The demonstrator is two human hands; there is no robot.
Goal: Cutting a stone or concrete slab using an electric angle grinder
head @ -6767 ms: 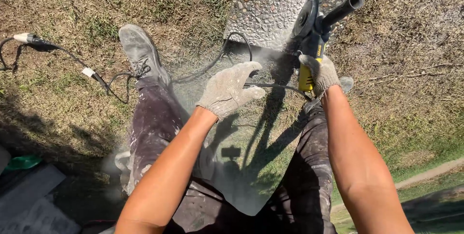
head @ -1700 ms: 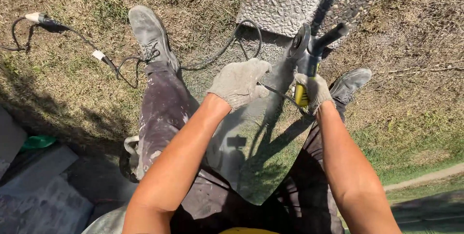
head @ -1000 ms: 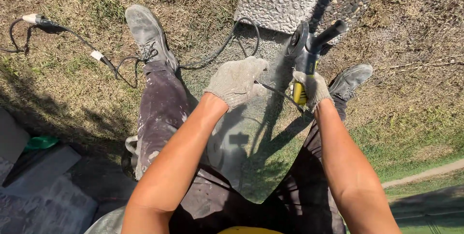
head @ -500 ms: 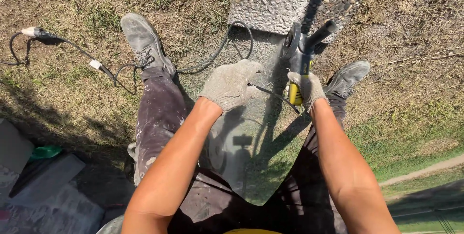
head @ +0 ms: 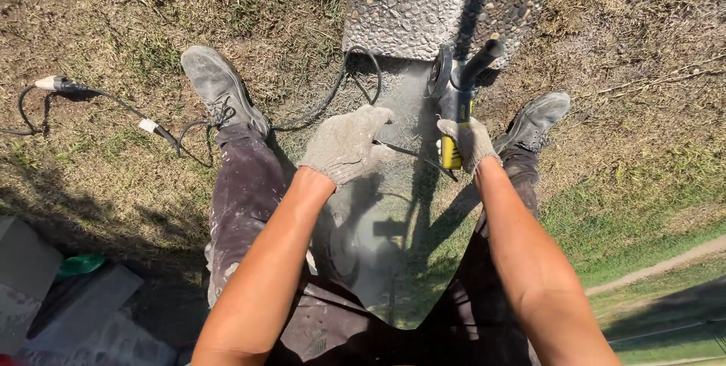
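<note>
I stand over a pebbled concrete slab lying on dry grass. My right hand, in a dusty knit glove, grips the yellow and black body of an angle grinder whose disc end is at the slab's near edge. My gloved left hand is curled beside it, its fingers over a thin dark cord that runs to the grinder. Grey dust coats the ground between my legs. My two dusty shoes flank the slab's near end.
A black power cable loops from the slab's edge across the grass to a plug connection and a second plug at the left. Grey paving blocks and a green object lie at bottom left. A path crosses at bottom right.
The grinder and both hands have stayed at the slab's near edge. The view shifted slightly; my feet and the cable appear in nearly the same places.
</note>
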